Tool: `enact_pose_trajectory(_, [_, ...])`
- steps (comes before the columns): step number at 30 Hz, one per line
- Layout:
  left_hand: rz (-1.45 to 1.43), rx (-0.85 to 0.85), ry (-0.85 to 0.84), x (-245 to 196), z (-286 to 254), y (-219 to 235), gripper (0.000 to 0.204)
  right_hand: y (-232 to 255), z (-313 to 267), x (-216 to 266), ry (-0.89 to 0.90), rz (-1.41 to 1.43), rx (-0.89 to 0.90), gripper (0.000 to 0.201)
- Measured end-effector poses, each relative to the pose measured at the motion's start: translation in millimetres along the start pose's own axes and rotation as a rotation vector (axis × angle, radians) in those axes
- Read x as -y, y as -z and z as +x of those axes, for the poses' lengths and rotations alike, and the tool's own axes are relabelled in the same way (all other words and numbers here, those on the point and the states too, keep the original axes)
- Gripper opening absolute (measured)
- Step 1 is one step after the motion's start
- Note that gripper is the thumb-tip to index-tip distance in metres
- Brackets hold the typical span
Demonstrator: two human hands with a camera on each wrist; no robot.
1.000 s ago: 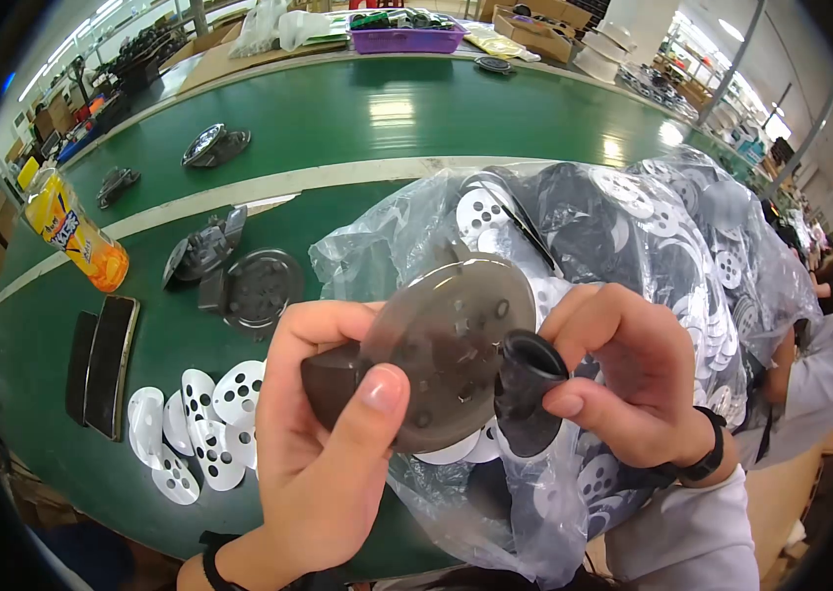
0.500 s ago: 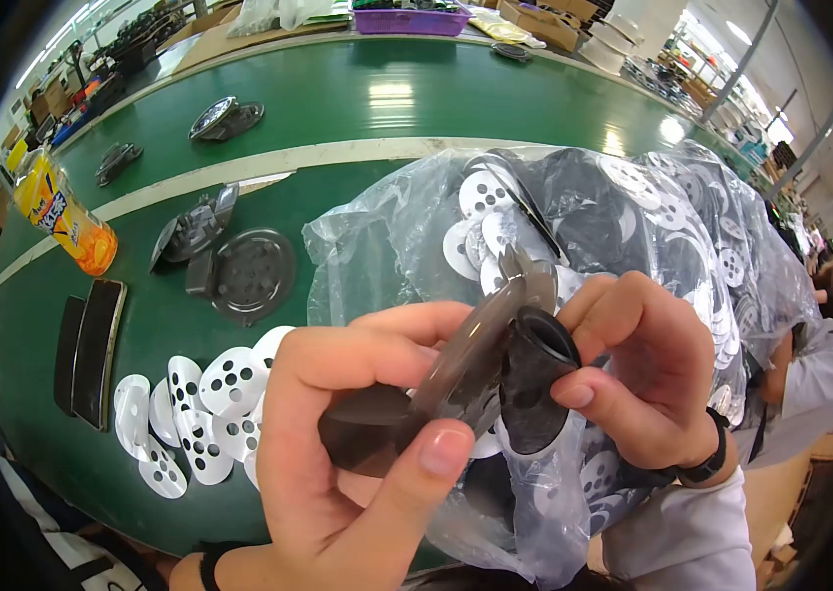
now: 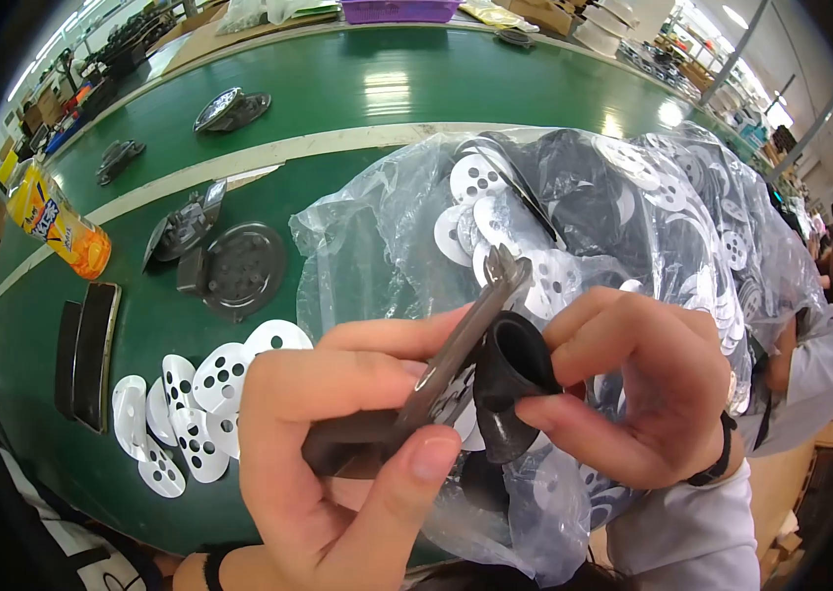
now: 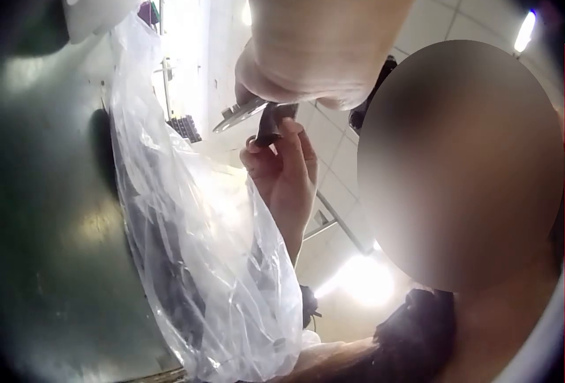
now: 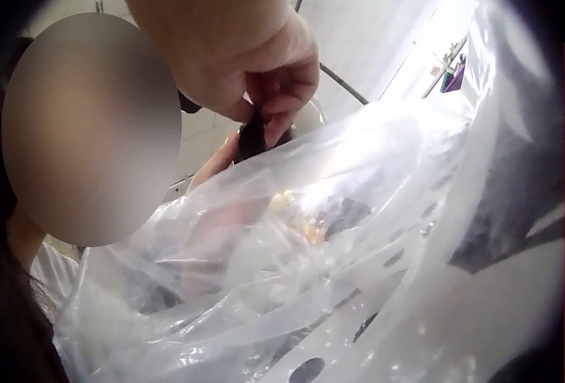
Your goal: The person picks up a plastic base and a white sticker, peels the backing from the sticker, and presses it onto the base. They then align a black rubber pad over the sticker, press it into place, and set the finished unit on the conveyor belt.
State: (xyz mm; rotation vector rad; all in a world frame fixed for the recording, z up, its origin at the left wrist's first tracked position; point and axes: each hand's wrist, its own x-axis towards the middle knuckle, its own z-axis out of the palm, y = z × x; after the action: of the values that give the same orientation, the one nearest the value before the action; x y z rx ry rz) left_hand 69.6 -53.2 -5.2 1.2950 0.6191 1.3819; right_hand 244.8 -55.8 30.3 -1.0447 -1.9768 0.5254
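My left hand (image 3: 337, 433) grips a smoky translucent round part (image 3: 456, 369) by its block-shaped side, thumb in front; the disc is turned nearly edge-on. Between thumb and fingers, my right hand (image 3: 643, 389) pinches a black flared rubber-like tube (image 3: 507, 394) by its rim, its wide opening facing up. The tube is right beside the disc; whether they touch I cannot tell. In the left wrist view the right hand (image 4: 287, 171) holds the dark tube (image 4: 268, 125) below the disc (image 4: 238, 116). The right wrist view shows the right hand (image 5: 274, 74) pinching the dark tube (image 5: 252, 136).
A clear bag (image 3: 367, 227) of perforated white discs lies behind and right of the hands. Loose white discs (image 3: 201, 445), two dark flat objects (image 3: 96, 355), a drink bottle (image 3: 60, 227) and more smoky parts (image 3: 244, 271) are on the green table (image 3: 2, 325). Another person (image 3: 820, 345) is at right.
The left hand has turned the smoky disc from face-on to nearly edge-on. The right hand has moved the black tube slightly, and its opening now shows wider.
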Motion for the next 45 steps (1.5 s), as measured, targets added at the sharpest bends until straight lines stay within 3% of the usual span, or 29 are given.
enact_pose_trajectory(3, [0.052,-0.016,0.007,2.5,-0.1,2.3,0.032,3.2,2.2,4.0,0.0,-0.065,0.061,0.022])
enact_pose_trajectory(14, [0.119,0.054,-0.044,0.9,-1.8,5.3,0.03,4.8,-0.7,4.7,-0.008,-0.042,-0.025,0.024])
enact_pose_trajectory(22, [-0.038,-0.049,0.075,4.4,-5.8,-3.8,0.04,6.6,0.5,1.2,-0.05,-0.029,-0.038,0.028])
enact_pose_trajectory(28, [-0.074,-0.019,0.122,3.2,-5.1,1.3,0.04,7.3,2.2,-3.9,-0.038,0.025,-0.034,0.031])
enact_pose_trajectory(33, [-0.078,-0.024,0.098,3.5,-5.0,-3.4,0.037,6.0,2.9,-11.0,-0.177,0.1,-0.042,0.019])
enact_pose_trajectory(45, [-0.101,0.005,0.155,-0.3,-2.1,1.3,0.038,6.4,2.1,-7.0,-0.15,0.045,-0.07,0.017])
